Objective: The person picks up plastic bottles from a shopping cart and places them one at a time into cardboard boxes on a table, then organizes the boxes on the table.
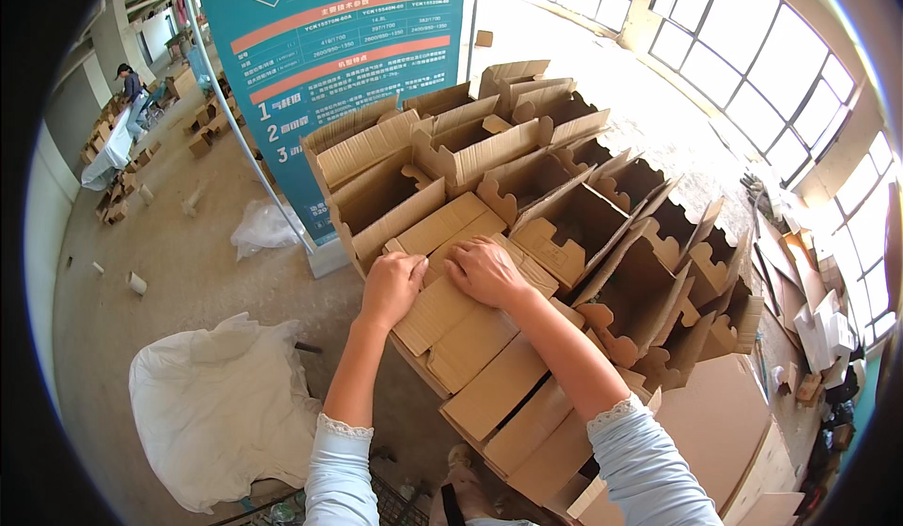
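Note:
Several brown cardboard boxes stand packed side by side in front of me. My left hand is closed at the left edge of a near cardboard box whose flaps are folded over. On the same folded flaps rests my right hand, palm down, its fingers bent and pressed against the cardboard. Some fingertips are hidden. Nearer to me, more boxes with flat flaps lie below my right forearm. Beyond my hands, open boxes show upright flaps with notched, curved edges.
A teal printed banner on a metal frame stands behind the boxes at left. A white cloth covers something at lower left. Cardboard sheets lie at lower right. Far left, a person is near a table. Windows line the right.

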`<state>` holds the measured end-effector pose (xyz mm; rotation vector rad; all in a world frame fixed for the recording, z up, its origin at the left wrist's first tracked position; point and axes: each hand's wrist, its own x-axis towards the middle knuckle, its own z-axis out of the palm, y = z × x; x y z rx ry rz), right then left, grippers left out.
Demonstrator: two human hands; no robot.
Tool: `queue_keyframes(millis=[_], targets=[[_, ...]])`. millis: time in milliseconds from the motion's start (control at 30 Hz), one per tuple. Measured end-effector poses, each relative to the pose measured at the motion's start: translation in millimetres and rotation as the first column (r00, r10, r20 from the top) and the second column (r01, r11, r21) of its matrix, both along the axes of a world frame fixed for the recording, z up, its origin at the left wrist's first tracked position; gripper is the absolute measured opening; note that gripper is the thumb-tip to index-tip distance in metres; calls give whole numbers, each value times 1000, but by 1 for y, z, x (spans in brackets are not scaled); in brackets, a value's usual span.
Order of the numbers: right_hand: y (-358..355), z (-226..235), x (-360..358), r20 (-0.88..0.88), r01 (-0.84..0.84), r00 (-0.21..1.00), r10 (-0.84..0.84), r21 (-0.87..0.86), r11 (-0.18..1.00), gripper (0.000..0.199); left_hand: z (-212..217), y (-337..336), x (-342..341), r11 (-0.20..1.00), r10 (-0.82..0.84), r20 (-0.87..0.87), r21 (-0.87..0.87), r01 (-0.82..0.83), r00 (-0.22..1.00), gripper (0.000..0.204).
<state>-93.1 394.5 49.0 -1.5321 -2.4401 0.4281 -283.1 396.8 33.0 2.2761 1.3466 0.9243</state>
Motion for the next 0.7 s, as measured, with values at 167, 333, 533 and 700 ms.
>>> queue_keyframes(millis=[167,333,533,700], targets=[[9,-19,1,39,-80,997,70,391,917,44,2,5,0,998,23,36,54,-25,999,15],[10,-23,6,22,-54,998,50,195,979,46,33,27,-35,766,373,23,557,-322,927,54],[10,-26,1,-11,-60,998,64,223,973,44,6,70,-71,918,380,63,101,-384,923,88],[14,-20,2,37,-58,998,53,149,987,45,-13,68,-57,861,382,402,171,-479,832,92]])
